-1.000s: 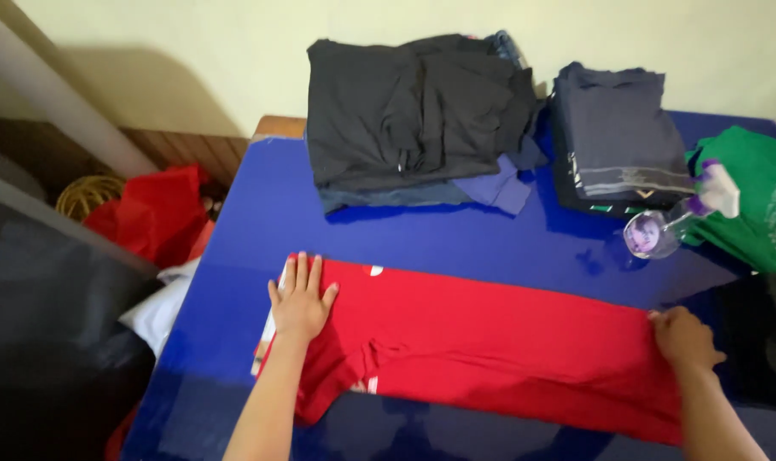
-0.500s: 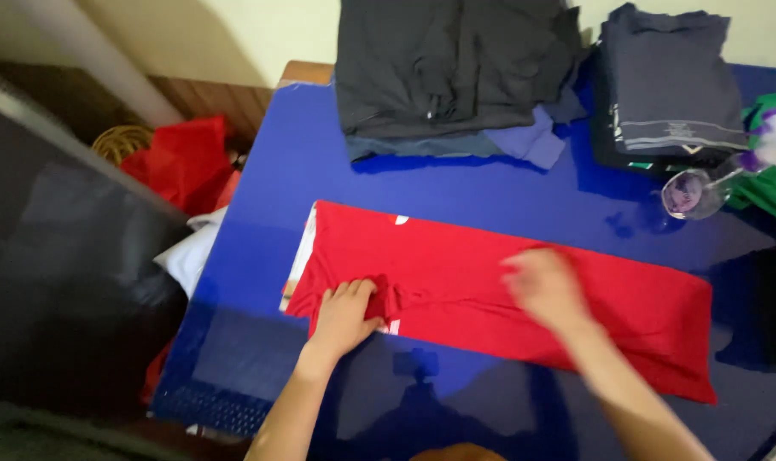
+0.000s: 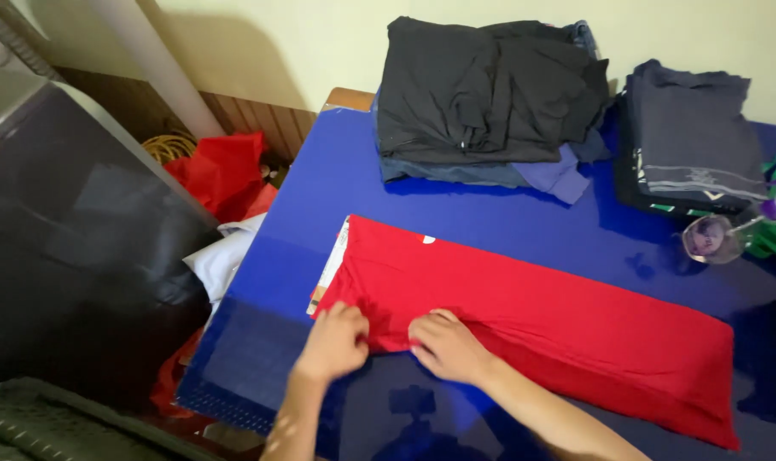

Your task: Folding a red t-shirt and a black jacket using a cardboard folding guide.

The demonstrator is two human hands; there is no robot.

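Both hands pinch the near edge of the red shirt (image 3: 533, 320) close to its left end: the left hand (image 3: 335, 341) has its fingers curled onto the cloth at the bunched corner, and the right hand (image 3: 448, 348) lies just beside it, fingers pressed down on the same hem, the two almost touching. A second ago the hands were well apart, the left flat on the shirt's left end and the right out at its right end; half a second ago the right was crossing over the middle of the cloth. Now it has come all the way across to join the left, so the work has gathered at one end of the shirt, and I judge the hands to be setting or tidying a fold there rather than smoothing the whole length. The shirt itself lies as a long folded band on the blue tabletop (image 3: 320, 196), running from the hands at the near left edge away toward the near right corner, so nearly all of it stretches to the right of the grip. Farther off, a wine glass (image 3: 712, 237) lies on its side near the right edge, and at the far edge sit a pile of dark clothes (image 3: 490, 85) and a folded dark stack (image 3: 691, 137).
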